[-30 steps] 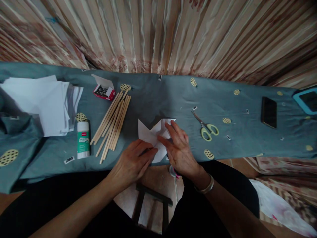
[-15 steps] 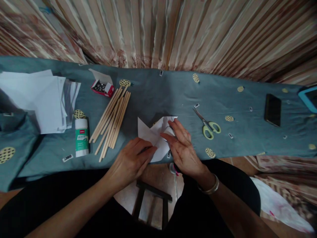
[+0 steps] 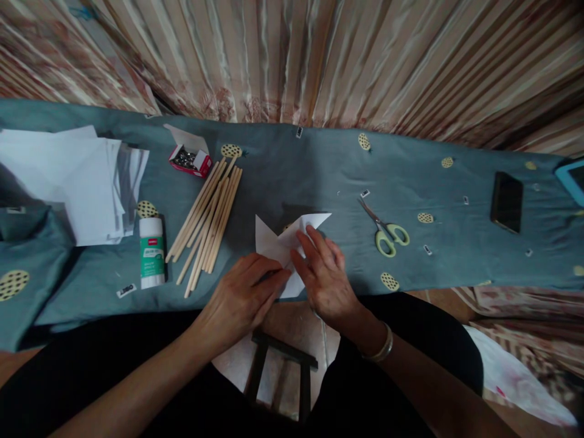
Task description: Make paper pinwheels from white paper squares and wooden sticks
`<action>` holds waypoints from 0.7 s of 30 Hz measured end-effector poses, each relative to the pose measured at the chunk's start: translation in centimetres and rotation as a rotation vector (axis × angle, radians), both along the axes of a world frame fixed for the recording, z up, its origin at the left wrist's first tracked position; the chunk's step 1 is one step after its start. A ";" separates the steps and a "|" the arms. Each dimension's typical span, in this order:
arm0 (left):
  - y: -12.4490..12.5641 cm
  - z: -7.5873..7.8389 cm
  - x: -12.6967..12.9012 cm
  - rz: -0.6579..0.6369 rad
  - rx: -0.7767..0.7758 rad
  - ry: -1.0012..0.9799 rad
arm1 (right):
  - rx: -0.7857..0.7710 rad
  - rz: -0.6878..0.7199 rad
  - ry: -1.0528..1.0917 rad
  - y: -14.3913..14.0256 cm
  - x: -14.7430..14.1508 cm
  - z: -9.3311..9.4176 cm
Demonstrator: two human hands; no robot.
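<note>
A folded white paper piece (image 3: pixel 278 243) with pointed flaps lies on the teal cloth (image 3: pixel 296 170) near the table's front edge. My left hand (image 3: pixel 241 298) presses its fingertips on the paper's lower left part. My right hand (image 3: pixel 323 277) rests on the right part, fingers spread over a raised flap. Both hands hold the paper down on the cloth. A bangle sits on my right wrist.
A bundle of wooden sticks (image 3: pixel 207 219) lies left of the paper, beside a glue stick (image 3: pixel 152 252), an open red box of pins (image 3: pixel 189 159) and a stack of white sheets (image 3: pixel 77 182). Green-handled scissors (image 3: pixel 385 230) and a dark phone (image 3: pixel 506 201) lie to the right. A striped curtain hangs behind.
My right hand slid slightly left and down over the paper; the top right flap now shows more. My left hand stayed in place.
</note>
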State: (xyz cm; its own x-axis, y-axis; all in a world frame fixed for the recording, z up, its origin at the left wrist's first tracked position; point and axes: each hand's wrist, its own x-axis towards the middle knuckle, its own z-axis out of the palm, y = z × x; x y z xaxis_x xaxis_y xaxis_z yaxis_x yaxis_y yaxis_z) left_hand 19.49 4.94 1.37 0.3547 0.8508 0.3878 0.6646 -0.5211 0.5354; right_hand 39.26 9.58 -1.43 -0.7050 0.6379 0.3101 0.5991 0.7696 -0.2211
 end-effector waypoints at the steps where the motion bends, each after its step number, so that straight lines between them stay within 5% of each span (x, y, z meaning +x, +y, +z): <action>1: 0.0 0.0 0.0 0.002 0.003 0.001 | 0.010 0.003 -0.002 -0.1 -0.1 0.0; 6: 0.1 0.1 -0.1 0.015 0.001 0.022 | 0.029 0.014 0.021 0.1 -0.3 0.1; 14: 0.6 -0.2 -0.5 0.042 0.046 -0.006 | -0.365 -0.071 0.206 1.5 1.6 1.8; 21: 1.0 -0.3 -0.7 0.052 0.059 -0.022 | -0.224 -0.053 0.150 1.3 1.8 1.7</action>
